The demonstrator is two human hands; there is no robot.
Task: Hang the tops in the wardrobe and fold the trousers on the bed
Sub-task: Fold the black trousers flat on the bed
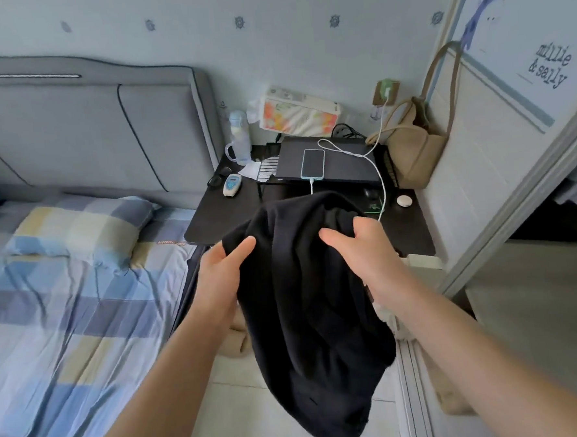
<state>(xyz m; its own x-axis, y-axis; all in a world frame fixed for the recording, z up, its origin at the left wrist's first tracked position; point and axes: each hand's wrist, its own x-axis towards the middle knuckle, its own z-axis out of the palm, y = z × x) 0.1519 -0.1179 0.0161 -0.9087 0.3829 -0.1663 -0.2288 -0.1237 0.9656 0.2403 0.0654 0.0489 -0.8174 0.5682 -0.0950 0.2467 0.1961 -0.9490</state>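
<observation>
Hands: 2, left hand (221, 273) and right hand (360, 247). Black garment (305, 301): 1. Bed (50, 317): 1. Pillow (78, 231): 1. Counter (413, 234): 1. Phone (312, 163): 1. Laptop (344, 162): 1. Water bottle (239, 137): 1. Tissue pack (297, 113): 1. Beige bag (411, 146): 1. White cable (381, 179): 1. Wall charger (387, 92): 1. Small handheld device (232, 184): 1. Round white object (404, 200): 1.

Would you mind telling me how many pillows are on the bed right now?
1. A checked pillow lies at the head of the bed, just below the grey headboard. A dark blue shape at the far left edge might be another, but it is cut off.
</observation>
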